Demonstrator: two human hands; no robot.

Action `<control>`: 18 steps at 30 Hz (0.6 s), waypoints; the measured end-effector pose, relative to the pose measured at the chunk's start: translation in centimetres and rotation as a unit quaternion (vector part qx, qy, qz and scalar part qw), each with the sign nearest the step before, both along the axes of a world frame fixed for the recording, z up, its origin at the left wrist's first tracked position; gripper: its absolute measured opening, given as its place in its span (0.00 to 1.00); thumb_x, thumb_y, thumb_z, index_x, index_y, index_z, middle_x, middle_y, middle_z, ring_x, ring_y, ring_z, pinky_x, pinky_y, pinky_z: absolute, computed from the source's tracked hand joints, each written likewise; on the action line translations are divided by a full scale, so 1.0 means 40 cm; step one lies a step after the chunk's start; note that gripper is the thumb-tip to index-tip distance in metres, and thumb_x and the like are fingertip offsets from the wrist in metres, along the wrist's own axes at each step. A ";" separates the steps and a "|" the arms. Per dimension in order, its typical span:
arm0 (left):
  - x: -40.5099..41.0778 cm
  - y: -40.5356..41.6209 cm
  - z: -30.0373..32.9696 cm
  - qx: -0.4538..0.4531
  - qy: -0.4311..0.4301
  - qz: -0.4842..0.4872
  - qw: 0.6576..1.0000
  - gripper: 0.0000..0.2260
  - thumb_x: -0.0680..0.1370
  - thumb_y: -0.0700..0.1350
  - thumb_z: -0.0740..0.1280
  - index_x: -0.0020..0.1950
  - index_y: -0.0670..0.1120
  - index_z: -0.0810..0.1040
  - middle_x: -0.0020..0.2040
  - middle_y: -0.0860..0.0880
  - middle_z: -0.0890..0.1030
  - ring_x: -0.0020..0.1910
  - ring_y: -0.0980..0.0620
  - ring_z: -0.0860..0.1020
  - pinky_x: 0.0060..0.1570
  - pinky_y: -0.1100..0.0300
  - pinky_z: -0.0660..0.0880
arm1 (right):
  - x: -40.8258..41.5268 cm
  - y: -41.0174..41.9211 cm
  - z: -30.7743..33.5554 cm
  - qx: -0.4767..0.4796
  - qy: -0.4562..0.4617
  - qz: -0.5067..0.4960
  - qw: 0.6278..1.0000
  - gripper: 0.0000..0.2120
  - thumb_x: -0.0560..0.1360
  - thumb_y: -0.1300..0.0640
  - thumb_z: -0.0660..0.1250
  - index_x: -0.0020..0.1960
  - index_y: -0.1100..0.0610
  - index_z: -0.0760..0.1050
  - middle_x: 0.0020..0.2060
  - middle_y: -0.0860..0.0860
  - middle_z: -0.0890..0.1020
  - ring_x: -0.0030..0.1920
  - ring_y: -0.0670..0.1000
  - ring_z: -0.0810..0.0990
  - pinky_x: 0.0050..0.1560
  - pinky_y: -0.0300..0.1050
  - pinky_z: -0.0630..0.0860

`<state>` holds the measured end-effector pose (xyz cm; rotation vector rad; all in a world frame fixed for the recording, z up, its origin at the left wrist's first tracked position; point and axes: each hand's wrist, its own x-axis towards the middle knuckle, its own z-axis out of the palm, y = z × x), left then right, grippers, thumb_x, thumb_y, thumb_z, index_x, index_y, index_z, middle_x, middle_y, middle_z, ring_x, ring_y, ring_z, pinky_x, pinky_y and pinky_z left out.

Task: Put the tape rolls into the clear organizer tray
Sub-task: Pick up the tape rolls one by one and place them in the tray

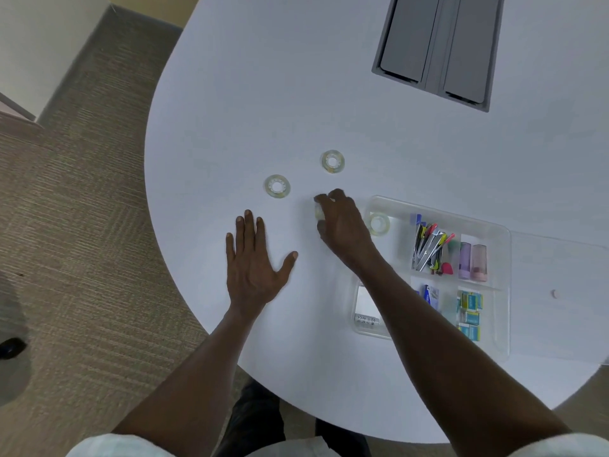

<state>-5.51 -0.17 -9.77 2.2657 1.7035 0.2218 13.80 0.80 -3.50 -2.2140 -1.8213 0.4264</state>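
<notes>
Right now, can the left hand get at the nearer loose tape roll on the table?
Probably yes. The left hand lies flat and empty, and the tape roll sits just beyond its fingertips with bare table between. The right hand is off to the side.

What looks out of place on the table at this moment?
Two tape rolls lie loose on the table, outside the clear tray; one roll is inside already. Nothing looks spilled or damaged.

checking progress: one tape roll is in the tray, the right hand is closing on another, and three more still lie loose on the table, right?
Not quite: the head view shows two loose tape rolls on the table, not three. One roll does sit in the tray, and the right hand is closing on another.
</notes>
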 end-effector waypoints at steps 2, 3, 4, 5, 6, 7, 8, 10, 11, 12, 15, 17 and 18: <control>0.000 0.000 0.001 -0.002 0.001 0.000 1.000 0.42 0.78 0.70 0.58 0.81 0.42 0.57 0.84 0.43 0.52 0.83 0.46 0.50 0.81 0.44 0.52 | 0.009 0.000 0.039 0.044 0.022 -0.031 0.998 0.22 0.70 0.63 0.67 0.63 0.59 0.72 0.57 0.61 0.74 0.51 0.63 0.76 0.50 0.53 0.77; 0.000 -0.001 0.002 -0.002 0.000 0.001 1.000 0.42 0.78 0.69 0.58 0.81 0.42 0.57 0.84 0.43 0.52 0.83 0.46 0.50 0.81 0.43 0.53 | 0.014 -0.002 0.062 0.068 0.028 -0.052 0.996 0.22 0.70 0.62 0.67 0.64 0.59 0.72 0.57 0.61 0.74 0.52 0.62 0.76 0.52 0.53 0.77; 0.000 -0.001 0.002 -0.003 -0.002 0.002 1.000 0.42 0.77 0.69 0.59 0.81 0.42 0.57 0.84 0.43 0.52 0.83 0.46 0.50 0.81 0.43 0.53 | 0.021 -0.008 0.085 0.089 0.033 -0.077 0.992 0.22 0.70 0.61 0.67 0.64 0.58 0.72 0.57 0.59 0.74 0.52 0.61 0.77 0.52 0.52 0.76; 0.000 -0.001 0.002 -0.005 -0.003 0.002 1.000 0.42 0.77 0.69 0.59 0.81 0.42 0.57 0.84 0.43 0.52 0.83 0.46 0.50 0.81 0.44 0.52 | 0.028 -0.016 0.107 0.109 0.036 -0.103 0.988 0.22 0.70 0.60 0.68 0.63 0.57 0.72 0.56 0.58 0.74 0.52 0.60 0.77 0.52 0.51 0.76; 0.000 -0.001 0.003 -0.008 -0.004 0.001 1.000 0.42 0.77 0.69 0.59 0.81 0.42 0.57 0.84 0.43 0.51 0.83 0.46 0.50 0.81 0.44 0.52 | 0.037 -0.029 0.125 0.124 0.034 -0.131 0.983 0.22 0.69 0.59 0.68 0.63 0.57 0.73 0.56 0.58 0.74 0.52 0.59 0.77 0.51 0.50 0.76; 0.000 -0.002 0.003 -0.011 -0.005 0.001 1.000 0.42 0.77 0.69 0.59 0.81 0.42 0.57 0.84 0.43 0.51 0.83 0.46 0.49 0.81 0.44 0.51 | 0.047 -0.044 0.138 0.132 0.028 -0.158 0.978 0.22 0.69 0.59 0.69 0.62 0.58 0.73 0.55 0.57 0.75 0.52 0.59 0.77 0.51 0.50 0.76; 0.000 -0.001 0.003 -0.013 -0.006 0.000 1.000 0.42 0.77 0.69 0.59 0.81 0.42 0.57 0.84 0.43 0.51 0.83 0.46 0.49 0.81 0.44 0.51 | 0.057 -0.061 0.146 0.130 0.021 -0.185 0.974 0.23 0.68 0.58 0.70 0.62 0.58 0.72 0.55 0.57 0.76 0.52 0.59 0.77 0.51 0.49 0.74; 0.000 -0.002 0.004 -0.012 -0.006 0.001 1.000 0.42 0.77 0.69 0.58 0.81 0.42 0.56 0.84 0.43 0.51 0.83 0.46 0.49 0.81 0.44 0.51 | 0.079 -0.095 0.148 0.100 0.008 -0.234 0.967 0.23 0.68 0.57 0.70 0.62 0.60 0.72 0.54 0.59 0.77 0.53 0.60 0.77 0.52 0.49 0.72; -0.001 -0.002 0.004 -0.012 -0.006 0.002 1.000 0.42 0.77 0.69 0.58 0.81 0.42 0.56 0.84 0.43 0.51 0.83 0.46 0.49 0.81 0.44 0.51 | 0.087 -0.111 0.144 0.080 0.003 -0.249 0.965 0.23 0.67 0.57 0.71 0.61 0.61 0.73 0.53 0.59 0.78 0.53 0.61 0.76 0.52 0.50 0.72; -0.001 -0.001 0.004 -0.012 -0.006 0.001 1.000 0.42 0.78 0.69 0.58 0.81 0.42 0.56 0.84 0.43 0.51 0.83 0.46 0.49 0.81 0.44 0.51 | 0.093 -0.126 0.138 0.060 -0.001 -0.258 0.964 0.22 0.67 0.57 0.71 0.59 0.62 0.73 0.52 0.60 0.78 0.53 0.61 0.76 0.53 0.50 0.71; -0.001 -0.002 0.004 -0.015 -0.009 0.000 1.000 0.42 0.78 0.69 0.58 0.81 0.42 0.56 0.84 0.44 0.51 0.83 0.46 0.49 0.81 0.44 0.51 | 0.100 -0.164 0.116 0.015 -0.014 -0.262 0.965 0.19 0.67 0.59 0.73 0.54 0.66 0.75 0.47 0.63 0.79 0.49 0.63 0.77 0.49 0.50 0.72; -0.001 -0.003 0.003 -0.015 -0.009 0.001 1.000 0.41 0.78 0.69 0.58 0.81 0.42 0.57 0.84 0.44 0.51 0.83 0.46 0.49 0.81 0.44 0.51 | 0.096 -0.182 0.095 -0.014 -0.025 -0.244 0.969 0.18 0.66 0.60 0.75 0.52 0.68 0.75 0.44 0.65 0.79 0.46 0.64 0.78 0.47 0.51 0.73; -0.001 -0.003 0.003 -0.015 -0.009 0.001 1.000 0.41 0.78 0.69 0.58 0.81 0.43 0.57 0.84 0.44 0.51 0.83 0.46 0.49 0.81 0.44 0.51 | 0.094 -0.188 0.083 -0.027 -0.028 -0.231 0.972 0.18 0.65 0.61 0.76 0.50 0.68 0.75 0.42 0.65 0.79 0.44 0.64 0.78 0.45 0.52 0.74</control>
